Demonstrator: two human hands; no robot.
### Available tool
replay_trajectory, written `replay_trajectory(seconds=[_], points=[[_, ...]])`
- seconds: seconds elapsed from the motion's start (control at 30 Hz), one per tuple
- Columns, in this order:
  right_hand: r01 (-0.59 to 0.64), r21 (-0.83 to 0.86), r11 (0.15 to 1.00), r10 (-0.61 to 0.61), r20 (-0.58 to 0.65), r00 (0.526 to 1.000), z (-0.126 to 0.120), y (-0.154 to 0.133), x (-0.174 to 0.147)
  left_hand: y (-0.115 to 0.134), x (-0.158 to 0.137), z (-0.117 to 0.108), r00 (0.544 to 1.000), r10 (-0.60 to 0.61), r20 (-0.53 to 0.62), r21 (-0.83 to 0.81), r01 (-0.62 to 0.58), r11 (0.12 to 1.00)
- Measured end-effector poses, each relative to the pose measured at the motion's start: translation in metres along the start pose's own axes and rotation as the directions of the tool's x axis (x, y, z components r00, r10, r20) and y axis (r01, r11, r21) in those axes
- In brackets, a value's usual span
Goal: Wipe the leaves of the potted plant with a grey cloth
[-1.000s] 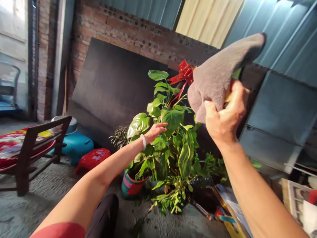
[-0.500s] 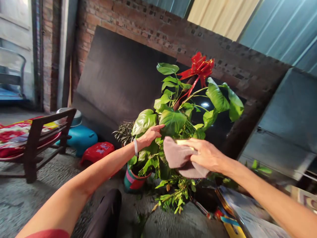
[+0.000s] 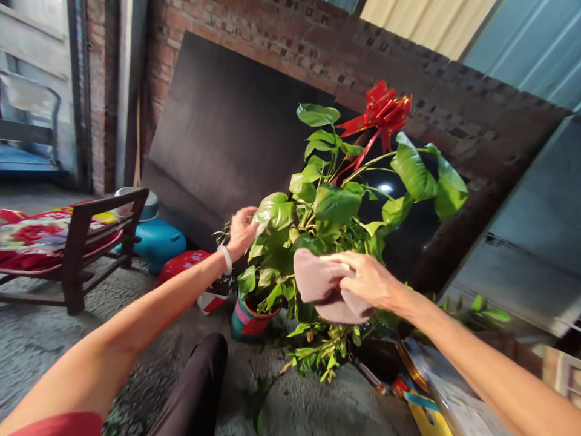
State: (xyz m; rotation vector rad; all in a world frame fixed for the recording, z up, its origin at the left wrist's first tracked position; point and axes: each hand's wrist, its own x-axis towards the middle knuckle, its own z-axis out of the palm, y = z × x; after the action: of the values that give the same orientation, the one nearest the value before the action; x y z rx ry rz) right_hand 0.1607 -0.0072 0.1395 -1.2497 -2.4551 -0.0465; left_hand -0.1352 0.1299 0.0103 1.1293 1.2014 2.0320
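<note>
A tall potted plant with broad glossy green leaves (image 3: 338, 209) stands in front of me, a red ribbon bow (image 3: 385, 112) tied near its top. My left hand (image 3: 242, 233), wearing a pale bangle (image 3: 224, 259), is at the plant's left side. Its bent fingers close on the edge of a large leaf (image 3: 276, 211); the fingertips are partly blurred. A greyish-pink cloth (image 3: 313, 281) hangs bunched from my right hand (image 3: 363, 278), in front of the lower leaves. The green-and-red pot (image 3: 249, 321) shows beneath the foliage.
On the left are a wooden chair (image 3: 75, 260) with a floral cushion, a blue stool (image 3: 158, 242) and a red stool (image 3: 181, 266). Low leafy sprigs (image 3: 322, 354) spread below the cloth. Boxes (image 3: 458, 375) lie at lower right. A dark panel (image 3: 236, 115) leans on the brick wall.
My left hand has moved left, from the middle leaf to the edge of the large left leaf. The right hand still grips the cloth, slightly lower left against the plant. The view has shifted.
</note>
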Motion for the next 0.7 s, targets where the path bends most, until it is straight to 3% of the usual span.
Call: replay_trajectory(seconds=[0.07, 0.1, 0.17, 0.23, 0.27, 0.33, 0.43, 0.5, 0.57, 0.63, 0.7], points=[[0.02, 0.097, 0.995, -0.003, -0.17, 0.986, -0.021, -0.007, 0.008, -0.006, 0.025, -0.015, 0.982, -0.17, -0.079, -0.088, 0.163, 0.983], [0.043, 0.123, 0.991, -0.006, -0.28, 0.96, -0.032, -0.011, 0.018, -0.009, 0.032, -0.017, 0.961, -0.271, -0.049, -0.138, 0.262, 0.955], [0.098, 0.15, 0.984, -0.009, -0.504, 0.864, -0.044, -0.017, 0.048, -0.015, 0.034, -0.014, 0.905, -0.417, 0.087, -0.211, 0.426, 0.88], [0.128, 0.192, 0.973, 0.025, -0.639, 0.769, -0.038, -0.02, 0.078, -0.02, 0.022, -0.004, 0.858, -0.473, 0.2, -0.253, 0.512, 0.821], [0.122, 0.236, 0.964, 0.066, -0.656, 0.752, -0.027, -0.02, 0.089, -0.022, 0.013, 0.002, 0.841, -0.488, 0.233, -0.262, 0.538, 0.801], [0.054, 0.358, 0.932, 0.173, -0.572, 0.802, 0.006, -0.019, 0.097, -0.023, -0.005, 0.012, 0.809, -0.517, 0.28, -0.245, 0.58, 0.777], [-0.127, 0.396, 0.91, 0.208, -0.17, 0.963, 0.055, -0.02, 0.074, -0.02, -0.022, 0.014, 0.773, -0.543, 0.327, -0.196, 0.618, 0.761], [-0.173, 0.299, 0.938, 0.145, 0.113, 0.983, 0.07, -0.022, 0.046, -0.019, -0.025, 0.009, 0.765, -0.553, 0.329, -0.191, 0.627, 0.755], [-0.188, 0.247, 0.951, 0.125, 0.251, 0.96, 0.063, -0.023, 0.021, -0.018, -0.024, 0.003, 0.757, -0.572, 0.317, -0.19, 0.641, 0.744], [-0.21, 0.295, 0.932, 0.167, 0.165, 0.972, 0.044, -0.022, 0.009, -0.017, -0.023, 0.001, 0.747, -0.587, 0.311, -0.188, 0.654, 0.733], [-0.173, 0.379, 0.909, 0.224, -0.095, 0.97, 0.025, -0.019, 0.011, -0.017, -0.026, 0.004, 0.74, -0.593, 0.317, -0.188, 0.662, 0.726]])
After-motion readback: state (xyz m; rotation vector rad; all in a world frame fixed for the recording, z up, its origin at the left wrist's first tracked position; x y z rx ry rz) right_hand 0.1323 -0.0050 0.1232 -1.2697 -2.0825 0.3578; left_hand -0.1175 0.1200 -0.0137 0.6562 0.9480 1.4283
